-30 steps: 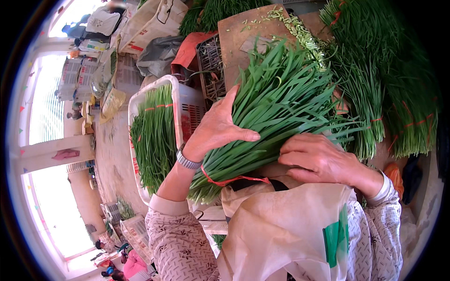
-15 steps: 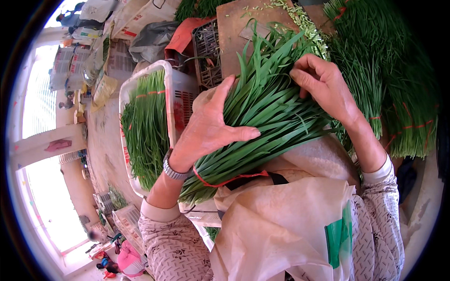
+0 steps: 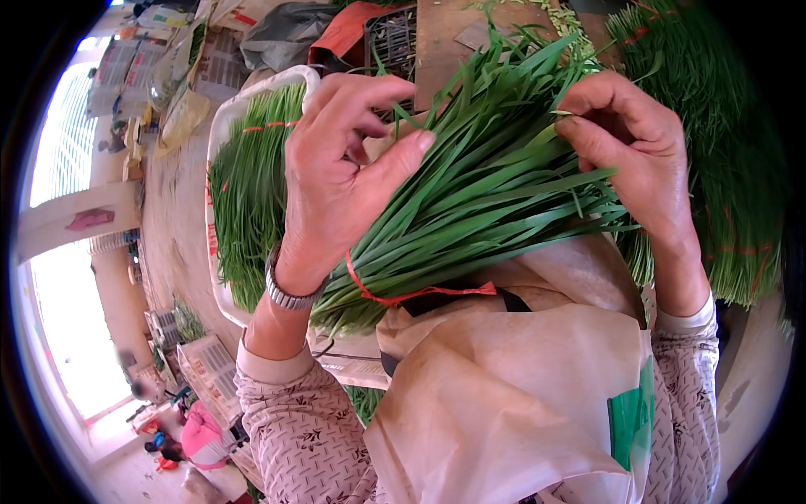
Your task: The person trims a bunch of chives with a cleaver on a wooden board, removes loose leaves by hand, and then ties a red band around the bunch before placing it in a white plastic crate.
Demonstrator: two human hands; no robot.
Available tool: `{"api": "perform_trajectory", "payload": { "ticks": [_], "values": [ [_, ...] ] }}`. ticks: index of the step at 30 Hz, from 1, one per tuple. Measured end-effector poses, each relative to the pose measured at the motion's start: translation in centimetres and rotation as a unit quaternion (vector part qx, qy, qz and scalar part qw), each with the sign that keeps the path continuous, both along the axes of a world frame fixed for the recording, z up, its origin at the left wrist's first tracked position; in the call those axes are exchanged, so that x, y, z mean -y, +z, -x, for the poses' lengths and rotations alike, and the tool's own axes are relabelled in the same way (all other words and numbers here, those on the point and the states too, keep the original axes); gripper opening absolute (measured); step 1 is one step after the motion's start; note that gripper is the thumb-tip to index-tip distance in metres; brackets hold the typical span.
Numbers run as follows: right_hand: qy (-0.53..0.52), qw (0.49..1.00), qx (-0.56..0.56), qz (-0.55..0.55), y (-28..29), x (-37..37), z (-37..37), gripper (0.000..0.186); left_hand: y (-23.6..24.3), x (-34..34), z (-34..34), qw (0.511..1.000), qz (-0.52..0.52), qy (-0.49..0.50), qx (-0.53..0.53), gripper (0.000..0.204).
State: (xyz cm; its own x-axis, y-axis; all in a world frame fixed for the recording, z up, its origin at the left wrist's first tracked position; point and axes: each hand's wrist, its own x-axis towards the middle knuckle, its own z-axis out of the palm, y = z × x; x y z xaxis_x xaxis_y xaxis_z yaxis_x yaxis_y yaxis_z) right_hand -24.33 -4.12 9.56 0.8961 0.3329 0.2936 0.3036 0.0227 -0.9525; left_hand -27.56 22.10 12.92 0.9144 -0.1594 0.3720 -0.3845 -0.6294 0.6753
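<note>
A bundle of long green leaves (image 3: 470, 193), tied near its stem end with a red band (image 3: 395, 296), lies diagonally over my stained plastic apron (image 3: 495, 386). My left hand (image 3: 353, 176), with a metal watch (image 3: 290, 294), is raised at the bundle's left side, its fingers curled but apart, its thumb over the leaves. My right hand (image 3: 621, 143) pinches a thin leaf (image 3: 562, 113) between thumb and forefinger at the bundle's upper right.
A white basket (image 3: 220, 294) of tied bundles is at the left; more bundles (image 3: 714, 193) stand right. Above are a board (image 3: 441, 25) with cuttings, a dark crate (image 3: 390, 50), bags (image 3: 277, 34). Other people, one in pink (image 3: 201, 433), are at the far lower left.
My right hand rose from the bundle's lower right to its upper right and now pinches a leaf. My left hand lifted and moved toward the upper left, its fingers curling.
</note>
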Motion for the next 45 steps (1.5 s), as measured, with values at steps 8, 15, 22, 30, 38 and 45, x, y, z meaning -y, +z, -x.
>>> {"api": "perform_trajectory", "payload": {
  "ticks": [8,15,22,30,38,45],
  "values": [
    [0.045,0.999,-0.026,-0.003,3.7,-1.0,0.2,0.005,0.4,3.0,-2.0,0.967,0.092,-0.181,-0.151,0.026],
    [0.021,0.987,-0.108,-0.116,4.4,-3.2,-0.7,0.015,0.1,2.7,-2.8,0.942,0.204,-0.157,-0.216,0.018],
    [0.074,0.988,-0.124,-0.057,1.0,-2.0,-1.0,0.011,0.1,2.0,-2.8,0.938,0.217,-0.134,-0.234,0.015],
    [0.194,0.963,-0.171,0.081,0.7,-4.5,0.8,0.013,0.0,2.4,-3.3,0.944,0.212,-0.12,-0.223,0.015],
    [0.168,0.97,-0.14,0.104,-0.6,-5.6,0.9,0.02,-1.2,1.5,-3.8,0.907,0.302,-0.185,-0.226,0.009],
    [0.179,0.975,-0.125,0.051,-1.8,-5.3,1.7,0.009,0.0,1.5,-2.9,0.921,0.286,-0.152,-0.214,0.012]
  ]
}}
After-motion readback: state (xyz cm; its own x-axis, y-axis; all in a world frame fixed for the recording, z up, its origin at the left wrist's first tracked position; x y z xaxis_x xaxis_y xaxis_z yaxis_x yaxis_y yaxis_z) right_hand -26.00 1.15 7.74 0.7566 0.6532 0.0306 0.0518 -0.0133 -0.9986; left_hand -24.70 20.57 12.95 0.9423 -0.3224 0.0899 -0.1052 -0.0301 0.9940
